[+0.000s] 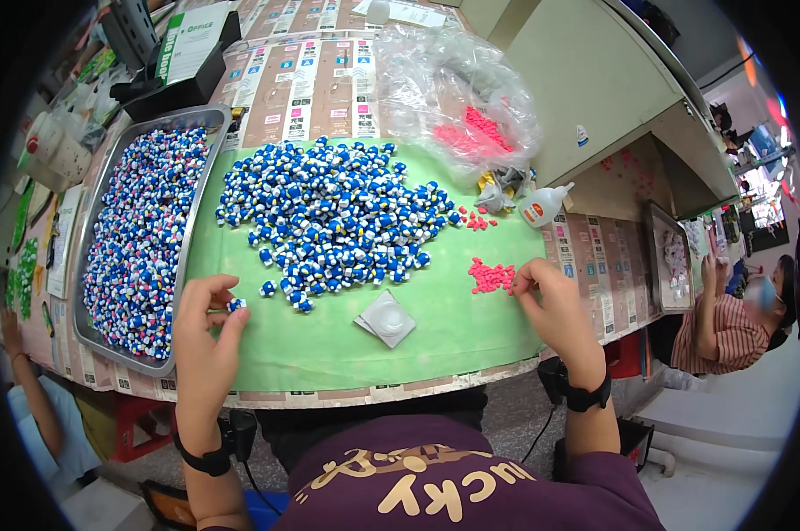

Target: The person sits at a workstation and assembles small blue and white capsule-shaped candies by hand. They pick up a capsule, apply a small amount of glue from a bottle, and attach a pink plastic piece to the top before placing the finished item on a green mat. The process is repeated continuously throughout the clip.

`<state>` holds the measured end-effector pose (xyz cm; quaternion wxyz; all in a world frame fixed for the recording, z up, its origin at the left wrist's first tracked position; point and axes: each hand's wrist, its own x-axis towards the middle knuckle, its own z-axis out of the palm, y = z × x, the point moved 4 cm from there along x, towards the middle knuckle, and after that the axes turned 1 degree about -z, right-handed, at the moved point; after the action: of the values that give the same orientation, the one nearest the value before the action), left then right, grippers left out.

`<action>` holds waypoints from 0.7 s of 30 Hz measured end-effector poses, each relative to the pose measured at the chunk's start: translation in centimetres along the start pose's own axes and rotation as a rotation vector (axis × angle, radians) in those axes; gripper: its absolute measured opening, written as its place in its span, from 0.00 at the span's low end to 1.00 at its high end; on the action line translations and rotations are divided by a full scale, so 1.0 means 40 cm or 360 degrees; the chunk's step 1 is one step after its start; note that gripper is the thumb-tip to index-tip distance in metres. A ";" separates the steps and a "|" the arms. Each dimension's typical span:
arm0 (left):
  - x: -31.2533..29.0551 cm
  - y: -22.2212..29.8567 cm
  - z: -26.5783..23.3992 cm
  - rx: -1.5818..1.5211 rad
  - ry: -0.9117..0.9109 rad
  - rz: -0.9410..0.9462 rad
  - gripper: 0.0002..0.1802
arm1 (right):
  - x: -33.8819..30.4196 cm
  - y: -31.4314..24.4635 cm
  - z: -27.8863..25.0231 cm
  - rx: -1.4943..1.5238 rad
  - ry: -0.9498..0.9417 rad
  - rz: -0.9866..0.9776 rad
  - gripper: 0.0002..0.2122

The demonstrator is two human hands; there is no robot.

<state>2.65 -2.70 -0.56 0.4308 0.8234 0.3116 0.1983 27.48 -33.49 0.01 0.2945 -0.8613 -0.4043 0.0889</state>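
Observation:
Between the thumb and fingertips of my left hand [207, 332] is a small blue-and-white figurine [237, 304], held over the left part of the green mat [453, 350]. My right hand [552, 305] has its fingers drawn together at the right edge of a little heap of small pink pieces [489, 275]; whatever lies between them is hidden. A big pile of blue-and-white figurines [329, 217] spreads across the mat beyond my hands. Between my hands, nearer me, lies a small clear round dish [387, 319] on a greyish square.
A metal tray [216, 133] full of figurines, some showing pink, stands at the left. Behind the pink heap are a white squeeze bottle [544, 205] and a clear plastic bag [457, 80] with pink pieces. A grey cabinet [594, 80] rises at the back right. People sit at both sides.

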 end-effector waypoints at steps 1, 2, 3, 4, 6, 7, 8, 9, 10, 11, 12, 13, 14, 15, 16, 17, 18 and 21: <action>-0.003 0.000 -0.007 -0.0096 -0.0002 0.0000 0.15 | 0.000 -0.001 -0.003 -0.0019 -0.0015 0.0003 0.06; -0.005 0.000 -0.013 -0.0192 -0.0005 0.0000 0.14 | 0.001 -0.001 -0.006 -0.0038 -0.0029 0.0006 0.06; -0.007 0.007 -0.014 -0.0313 -0.0046 0.0027 0.13 | 0.002 -0.005 -0.007 -0.0058 -0.0043 0.0009 0.07; -0.012 0.017 -0.012 -0.0432 -0.0073 0.0050 0.11 | 0.007 -0.020 -0.010 -0.0030 0.0006 -0.0040 0.07; -0.017 0.042 0.009 -0.0645 -0.0191 0.0100 0.08 | 0.011 -0.073 -0.026 0.0028 0.0103 -0.0139 0.07; -0.021 0.059 0.025 -0.0719 -0.0265 0.0110 0.07 | 0.022 -0.117 -0.023 0.0108 0.0083 -0.0280 0.07; -0.020 0.077 0.038 -0.0804 -0.0351 0.0120 0.05 | 0.031 -0.182 -0.021 0.0182 0.0062 -0.0407 0.08; -0.020 0.098 0.057 -0.0893 -0.0507 0.0058 0.07 | 0.037 -0.242 -0.016 0.0256 0.0048 -0.0534 0.08; -0.021 0.117 0.077 -0.0984 -0.0661 -0.0001 0.09 | 0.042 -0.294 -0.006 0.0260 0.0012 -0.0704 0.09; -0.024 0.136 0.092 -0.1085 -0.0723 -0.0001 0.08 | 0.046 -0.342 0.005 0.0264 -0.0023 -0.0883 0.09; -0.027 0.150 0.107 -0.1185 -0.0783 0.0000 0.08 | 0.048 -0.378 0.019 0.0269 -0.0057 -0.1063 0.09; -0.029 0.159 0.118 -0.1290 -0.0855 0.0006 0.08 | 0.052 -0.395 0.030 0.0264 -0.0040 -0.1154 0.10; -0.029 0.162 0.119 -0.1354 -0.0868 -0.0012 0.07 | 0.057 -0.407 0.042 0.0259 -0.0022 -0.1245 0.10; -0.030 0.164 0.119 -0.1419 -0.0881 -0.0031 0.07 | 0.060 -0.421 0.051 0.0255 -0.0004 -0.1335 0.11; -0.033 0.160 0.118 -0.1485 -0.0893 -0.0052 0.06 | 0.063 -0.430 0.059 0.0235 0.0007 -0.1372 0.11; -0.037 0.151 0.119 -0.1564 -0.0912 -0.0073 0.07 | 0.065 -0.440 0.066 0.0214 0.0019 -0.1408 0.12; -0.040 0.143 0.116 -0.1583 -0.0887 -0.0082 0.07 | 0.067 -0.447 0.072 0.0193 0.0033 -0.1443 0.12; -0.045 0.132 0.115 -0.1644 -0.0852 -0.0108 0.07 | 0.065 -0.451 0.084 0.0210 0.0099 -0.1469 0.13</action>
<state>5.87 -8.94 1.20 0.8464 0.5175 0.0810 0.0956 16.28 -21.07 7.96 0.3694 -0.5731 -0.7297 -0.0520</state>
